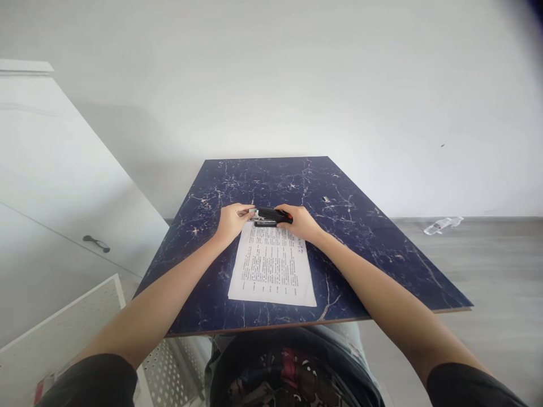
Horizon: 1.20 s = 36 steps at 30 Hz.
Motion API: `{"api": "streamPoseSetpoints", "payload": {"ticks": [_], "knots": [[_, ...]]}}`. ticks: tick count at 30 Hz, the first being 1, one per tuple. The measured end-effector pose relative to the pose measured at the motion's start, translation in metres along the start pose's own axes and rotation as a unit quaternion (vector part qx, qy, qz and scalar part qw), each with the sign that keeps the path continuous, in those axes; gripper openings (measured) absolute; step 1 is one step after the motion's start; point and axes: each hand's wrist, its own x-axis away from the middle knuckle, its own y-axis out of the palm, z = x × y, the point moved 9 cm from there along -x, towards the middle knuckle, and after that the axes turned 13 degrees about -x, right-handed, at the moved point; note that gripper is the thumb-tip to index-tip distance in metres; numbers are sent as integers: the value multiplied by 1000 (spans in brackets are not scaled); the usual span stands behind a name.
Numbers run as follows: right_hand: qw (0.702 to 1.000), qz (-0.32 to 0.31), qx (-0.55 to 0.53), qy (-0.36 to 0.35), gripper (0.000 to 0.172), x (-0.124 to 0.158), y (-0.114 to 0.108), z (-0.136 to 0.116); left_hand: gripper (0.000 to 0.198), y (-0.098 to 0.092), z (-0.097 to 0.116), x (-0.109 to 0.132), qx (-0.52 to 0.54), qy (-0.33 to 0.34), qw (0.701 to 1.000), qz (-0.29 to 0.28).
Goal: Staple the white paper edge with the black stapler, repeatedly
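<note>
A black stapler [268,215] lies crosswise over the far edge of the printed paper [271,268], which rests on the dark blue marbled table. Around the stapler's right end, near an orange spot, my right hand [300,221] is closed. The fingers of my left hand [232,219] pinch at its left end, where bright metal parts show. Whether those fingers also hold a small separate piece is too fine to make out. Lines of print run along the sheet, with handwriting near its right edge.
A small light-coloured piece [325,199] lies on the table [360,277], right of the stapler. White cabinet doors [55,169] stand to the left, above a perforated white panel [161,367]. Clear plastic [443,225] lies on the floor at right, by the wall.
</note>
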Motion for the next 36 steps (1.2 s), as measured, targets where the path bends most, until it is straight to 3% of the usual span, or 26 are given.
{"api": "streamPoseSetpoints", "payload": {"ticks": [5,12,20,28,36], "knots": [[1000,0,0,2,49,0,0,2,9,-3,14,-4,-83,82,993,-13],[1000,-3,4,4,48,0,0,1,10,12,5,-4,-107,85,988,-78],[1000,-5,1,6,48,0,0,0,8,24,4,-1,-252,134,948,-140],[1000,-5,9,10,48,0,0,-1,8,19,7,-2,-193,115,967,-117],[1000,-6,10,13,48,0,1,1,7,23,0,-1,-195,118,966,-124]]}}
